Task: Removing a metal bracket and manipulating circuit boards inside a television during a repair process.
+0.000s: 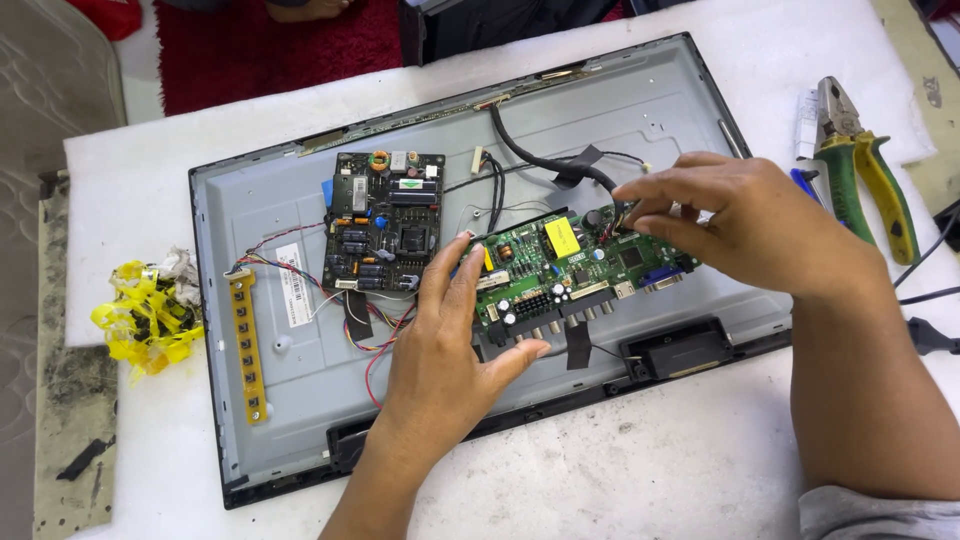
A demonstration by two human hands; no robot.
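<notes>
An opened flat-screen panel point(290, 370) lies back-up on a white table, its grey metal back exposed. A green circuit board point(560, 275) sits near its middle. My left hand point(445, 350) holds the board's left end, fingers on top and thumb under its front edge. My right hand point(730, 215) reaches over the board's right end, fingertips pinched at a small wire connector on the board's top edge. A black circuit board point(385, 220) is mounted to the left, with coloured wires running from it.
A narrow yellow button strip point(247, 345) lies on the panel's left side. Crumpled yellow tape point(145, 310) sits at the table's left edge. Green and yellow pliers point(865, 160) lie at the right. A black cable point(930, 290) crosses the right edge.
</notes>
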